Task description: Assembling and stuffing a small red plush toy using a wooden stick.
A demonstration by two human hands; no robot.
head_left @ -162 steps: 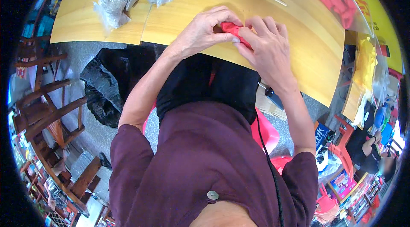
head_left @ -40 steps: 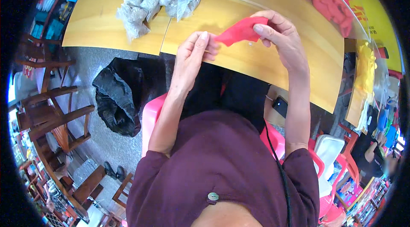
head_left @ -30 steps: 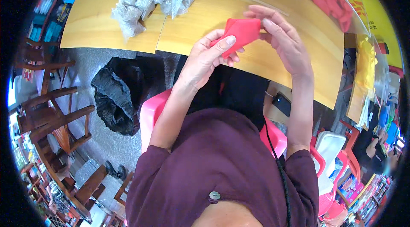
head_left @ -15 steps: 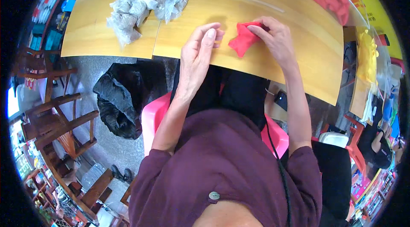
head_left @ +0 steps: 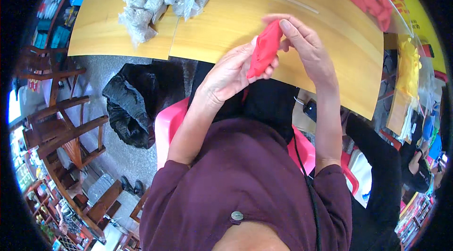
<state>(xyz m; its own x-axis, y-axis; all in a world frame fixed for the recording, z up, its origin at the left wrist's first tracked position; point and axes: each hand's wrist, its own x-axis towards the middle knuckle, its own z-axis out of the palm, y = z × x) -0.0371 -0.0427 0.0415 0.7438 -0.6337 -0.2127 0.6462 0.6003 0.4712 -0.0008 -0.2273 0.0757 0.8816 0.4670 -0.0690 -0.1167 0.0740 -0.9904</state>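
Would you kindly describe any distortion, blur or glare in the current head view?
Head view: the wooden table bows under fisheye distortion; the right hand looks slightly smeared at its far fingers, the red item clearer; a washed-out bright patch at the left rim.

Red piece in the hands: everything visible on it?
Plain red piece, soft and fabric-like, folded long and narrow. It slants from upper right to lower left, over the wood-toned table's near edge. Left hand holds its lower part; right hand is at its upper end, grip unclear.
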